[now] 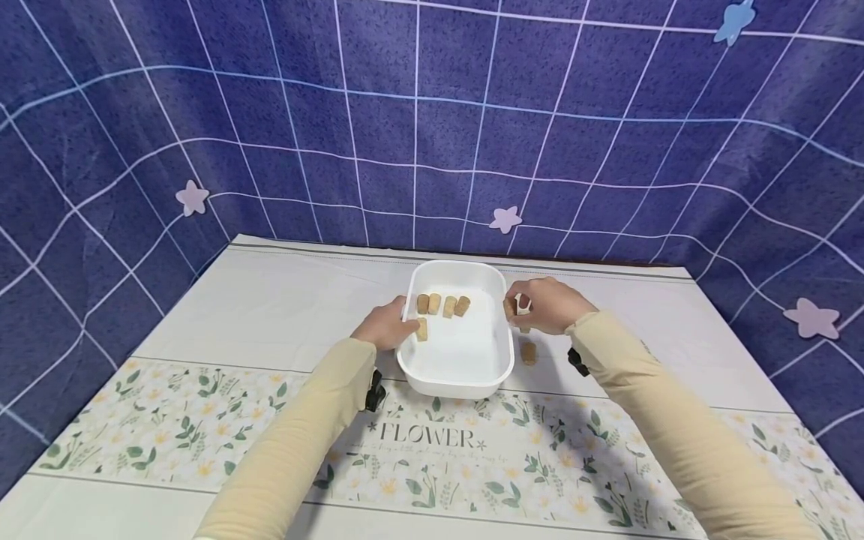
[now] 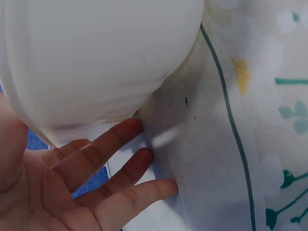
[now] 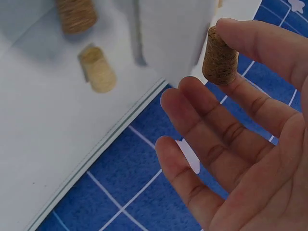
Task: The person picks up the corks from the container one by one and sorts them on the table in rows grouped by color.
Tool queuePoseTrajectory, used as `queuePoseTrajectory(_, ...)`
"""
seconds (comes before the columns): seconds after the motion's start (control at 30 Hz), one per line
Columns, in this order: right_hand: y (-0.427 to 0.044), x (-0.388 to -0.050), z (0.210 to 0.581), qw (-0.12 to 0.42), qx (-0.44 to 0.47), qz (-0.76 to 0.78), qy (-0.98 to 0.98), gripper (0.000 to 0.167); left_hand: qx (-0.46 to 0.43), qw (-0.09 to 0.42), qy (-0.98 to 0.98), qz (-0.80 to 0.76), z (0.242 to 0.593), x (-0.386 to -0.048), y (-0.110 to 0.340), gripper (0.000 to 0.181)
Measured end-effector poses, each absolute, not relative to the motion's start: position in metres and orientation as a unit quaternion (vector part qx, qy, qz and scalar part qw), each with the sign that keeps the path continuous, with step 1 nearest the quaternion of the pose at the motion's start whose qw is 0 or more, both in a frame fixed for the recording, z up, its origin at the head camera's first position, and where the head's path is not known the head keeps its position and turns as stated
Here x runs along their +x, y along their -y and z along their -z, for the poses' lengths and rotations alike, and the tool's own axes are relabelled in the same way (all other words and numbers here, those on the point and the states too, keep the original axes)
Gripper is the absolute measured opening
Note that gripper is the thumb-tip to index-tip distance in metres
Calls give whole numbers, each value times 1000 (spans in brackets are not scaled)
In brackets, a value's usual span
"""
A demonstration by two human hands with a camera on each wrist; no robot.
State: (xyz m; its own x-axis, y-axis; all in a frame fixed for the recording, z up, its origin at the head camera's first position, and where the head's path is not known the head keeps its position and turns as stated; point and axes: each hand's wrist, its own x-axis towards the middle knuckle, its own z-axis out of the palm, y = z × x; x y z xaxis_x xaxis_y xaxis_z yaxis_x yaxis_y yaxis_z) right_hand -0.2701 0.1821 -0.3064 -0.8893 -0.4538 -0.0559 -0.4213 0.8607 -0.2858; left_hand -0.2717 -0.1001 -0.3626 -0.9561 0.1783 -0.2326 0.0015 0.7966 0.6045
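The white tray [image 1: 466,360] holds several corks [image 1: 449,307], four across its upper left part and one by the left wall. My left hand [image 1: 387,325] grips the left rim, thumb over the edge; in the left wrist view the fingers of the hand [image 2: 91,178] spread outside the tray [image 2: 96,57]. Just outside the right rim, my right hand [image 1: 548,304] pinches a darker cork [image 1: 510,308] between thumb and index finger. The right wrist view shows that cork [image 3: 220,60] upright, the hand's [image 3: 231,125] other fingers loosely bent.
Right of the tray, one cork [image 1: 529,353] lies on the white table cover [image 1: 324,292], and a lighter cork [image 3: 98,70] is partly hidden by my right hand in the head view. A floral band [image 1: 432,457] crosses the front; a blue curtain [image 1: 378,127] hangs behind.
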Motion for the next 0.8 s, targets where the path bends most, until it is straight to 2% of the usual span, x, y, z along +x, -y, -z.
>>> queuePoseTrajectory(0.57,-211,-261,318,87,-226,136,-961,40,51,145,-934,-322,362,-270,103,61)
queuePoseTrajectory(0.8,-227,-257,327,78,-240,149,-956,27,54,144,-934,-322,360,-269,101,60)
